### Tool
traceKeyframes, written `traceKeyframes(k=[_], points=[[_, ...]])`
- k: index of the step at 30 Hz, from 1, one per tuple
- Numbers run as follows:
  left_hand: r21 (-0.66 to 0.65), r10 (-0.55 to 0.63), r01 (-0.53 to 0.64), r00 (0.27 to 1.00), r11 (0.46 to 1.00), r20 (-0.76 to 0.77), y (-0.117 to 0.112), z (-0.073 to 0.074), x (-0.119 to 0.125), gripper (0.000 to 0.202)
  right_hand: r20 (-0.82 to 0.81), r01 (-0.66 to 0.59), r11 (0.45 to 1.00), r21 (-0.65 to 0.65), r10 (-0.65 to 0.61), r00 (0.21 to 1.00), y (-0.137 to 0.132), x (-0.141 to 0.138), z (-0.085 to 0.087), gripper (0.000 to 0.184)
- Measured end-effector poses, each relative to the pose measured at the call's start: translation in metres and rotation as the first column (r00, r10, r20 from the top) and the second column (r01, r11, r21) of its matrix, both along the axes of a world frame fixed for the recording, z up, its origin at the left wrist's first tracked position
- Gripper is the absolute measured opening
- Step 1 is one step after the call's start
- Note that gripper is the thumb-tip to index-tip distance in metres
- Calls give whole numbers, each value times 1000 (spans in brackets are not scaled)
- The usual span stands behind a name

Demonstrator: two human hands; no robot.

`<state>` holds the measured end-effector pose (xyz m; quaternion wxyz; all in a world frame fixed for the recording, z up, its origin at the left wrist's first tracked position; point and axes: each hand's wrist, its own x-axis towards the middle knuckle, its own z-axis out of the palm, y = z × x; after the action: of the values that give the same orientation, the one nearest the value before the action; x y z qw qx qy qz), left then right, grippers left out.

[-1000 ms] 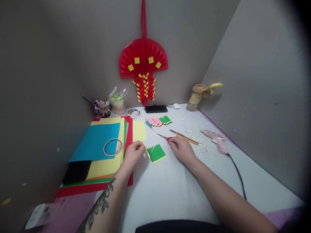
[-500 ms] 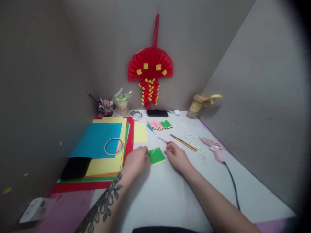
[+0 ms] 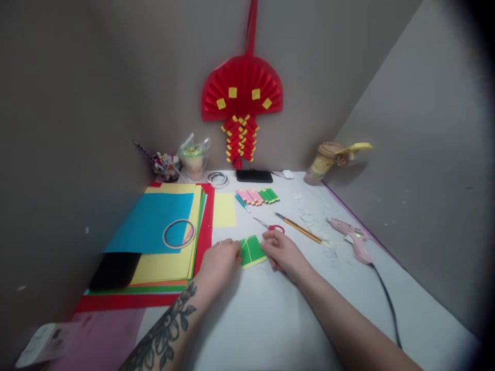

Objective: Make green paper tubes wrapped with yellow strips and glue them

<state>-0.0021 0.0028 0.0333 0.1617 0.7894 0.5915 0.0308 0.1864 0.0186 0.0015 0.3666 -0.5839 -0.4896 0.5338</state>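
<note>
A small green paper piece (image 3: 254, 252) lies on the white table between my hands. It has a pale yellow band along its near edge and thin yellow lines across its face. My left hand (image 3: 224, 258) is closed at its left edge, fingertips pinching there. My right hand (image 3: 284, 253) has its fingers curled and closed on the right edge. Just beyond the right hand lie scissors (image 3: 275, 228) with red handles, not held. Past them sits a row of pink and green paper rolls (image 3: 258, 196) with yellow ends, beside a blue pen (image 3: 242, 202).
Stacked coloured paper (image 3: 154, 221) fills the left, with a tape roll (image 3: 179, 248) on top. Pencils (image 3: 299, 228) and a pink glue gun (image 3: 353, 237) with its cord lie right. A phone (image 3: 254, 176) and cup (image 3: 320, 164) stand behind. A red fan decoration (image 3: 242, 77) hangs on the wall.
My right hand has come away from the scissors to the green paper's right edge, uncovering the red handles. A yellow line now runs down the paper's middle. The view has shifted slightly.
</note>
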Motion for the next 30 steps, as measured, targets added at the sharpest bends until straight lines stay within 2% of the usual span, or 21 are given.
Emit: traceKeyframes(k=[3, 8, 11, 14, 17, 19, 20, 21, 22, 24, 26, 27, 28, 30], points=[[6, 0, 0, 1000, 1000, -5, -1, -1, 0, 11, 65, 28, 998, 53, -31, 997, 0, 2, -4, 29], [5, -7, 7, 1000, 1000, 3, 0, -1, 1, 11, -25, -6, 995, -102, 3, 1000, 0, 1, -2, 30], [-3, -5, 5, 1000, 1000, 12, 1, -2, 1, 10, -70, -18, 994, -104, 11, 998, 0, -4, -1, 29], [8, -2, 2, 999, 1000, 42, 0, -3, 1, 8, -34, -55, 997, -55, 53, 998, 1, -9, -2, 23], [19, -11, 9, 991, 1000, 134, 0, -2, -1, 5, 45, -54, 998, 13, 53, 998, 4, -7, -2, 18], [28, -1, -6, 976, 1000, 217, 0, 0, -3, 5, 120, -6, 991, 132, -10, 993, 6, 0, 1, 16], [34, 11, -20, 969, 999, 249, 0, 2, -3, 6, 185, 29, 972, 232, -73, 980, 7, 6, 3, 15], [42, 22, -35, 963, 999, 269, 0, 3, -4, 7, 263, 51, 932, 360, -154, 952, 7, 12, 6, 14], [51, 31, -47, 960, 998, 277, 1, 3, -4, 8, 345, 44, 864, 501, -246, 906, 8, 18, 8, 12], [60, 42, -60, 965, 996, 260, 1, 4, -3, 10, 467, -84, 680, 728, -403, 787, 8, 29, 13, 8], [65, 42, -58, 973, 996, 225, 1, 3, -1, 12, 514, -243, 508, 826, -502, 696, 8, 36, 17, 10], [70, 38, -54, 977, 996, 211, 1, 3, 0, 12, 510, -283, 447, 849, -546, 665, 7, 39, 18, 11], [76, 31, -47, 979, 996, 202, 0, 2, 1, 12, 497, -298, 407, 864, -591, 635, 7, 40, 19, 11], [91, 17, -36, 979, 995, 202, -1, 1, 2, 13, 480, -308, 369, 877, -646, 594, 7, 39, 20, 11]])
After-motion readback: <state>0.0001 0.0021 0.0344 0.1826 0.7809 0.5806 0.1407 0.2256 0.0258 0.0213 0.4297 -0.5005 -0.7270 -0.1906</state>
